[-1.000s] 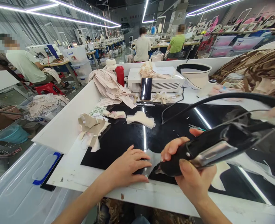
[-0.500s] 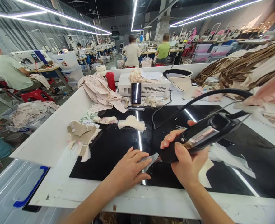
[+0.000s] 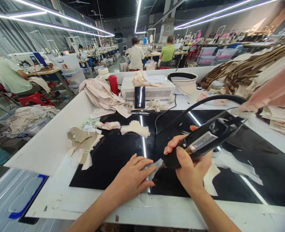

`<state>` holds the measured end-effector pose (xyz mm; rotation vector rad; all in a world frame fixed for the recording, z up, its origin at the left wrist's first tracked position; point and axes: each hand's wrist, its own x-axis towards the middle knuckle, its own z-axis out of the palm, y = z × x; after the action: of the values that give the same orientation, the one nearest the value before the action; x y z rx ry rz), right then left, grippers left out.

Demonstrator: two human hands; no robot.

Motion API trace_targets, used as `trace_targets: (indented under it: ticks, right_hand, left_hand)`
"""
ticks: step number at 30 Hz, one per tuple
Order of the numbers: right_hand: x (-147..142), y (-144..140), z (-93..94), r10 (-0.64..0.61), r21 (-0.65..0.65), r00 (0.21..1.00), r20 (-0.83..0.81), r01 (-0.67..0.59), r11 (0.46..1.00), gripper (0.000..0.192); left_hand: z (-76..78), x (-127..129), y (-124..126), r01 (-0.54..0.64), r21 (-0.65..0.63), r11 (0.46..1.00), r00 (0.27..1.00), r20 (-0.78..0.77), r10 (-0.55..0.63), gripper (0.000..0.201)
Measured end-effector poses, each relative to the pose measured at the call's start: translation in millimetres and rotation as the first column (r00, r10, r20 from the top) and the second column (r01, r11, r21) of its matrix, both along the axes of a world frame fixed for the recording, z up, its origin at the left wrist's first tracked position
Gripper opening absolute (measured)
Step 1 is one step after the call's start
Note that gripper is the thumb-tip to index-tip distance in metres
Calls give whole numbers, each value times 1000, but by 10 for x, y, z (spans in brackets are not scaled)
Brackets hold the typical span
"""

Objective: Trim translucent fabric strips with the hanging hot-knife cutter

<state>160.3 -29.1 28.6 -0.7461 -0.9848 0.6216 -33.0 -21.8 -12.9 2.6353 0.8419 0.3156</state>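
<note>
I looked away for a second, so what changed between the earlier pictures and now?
Little changed. The right hand keeps its grip on the black corded tool, its tip at the pale fabric piece. The left hand stays flat on that piece, fingers now slightly further over it. The fabric scraps on the black mat lie unmoved.

Bright ceiling strip lights (image 3: 60, 19) glare on the black mat (image 3: 123, 151); edges warp; right blurs.

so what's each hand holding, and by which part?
Right hand grips the black corded tool round its front end, near the tip. Left hand holds nothing; it lies flat on a fabric piece.
</note>
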Motion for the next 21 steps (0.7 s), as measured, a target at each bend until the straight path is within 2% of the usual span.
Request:
trace_targets:
  ticks: [5, 13, 21]
  right_hand:
    - [90, 73, 38, -66, 29, 997, -27, 67, 997, 51]
    - [99, 83, -39, -25, 46, 1000, -12, 26, 999, 50]
    - [111, 86, -12, -68, 43, 998, -6, 68, 997, 53]
  left_hand:
    - [14, 2, 1, -5, -13, 1000, 1000, -1, 5, 47]
    - [-9, -7, -4, -7, 17, 1000, 1000, 8, 7, 47]
    - [17, -16, -5, 0, 14, 1000, 998, -62, 1, 45]
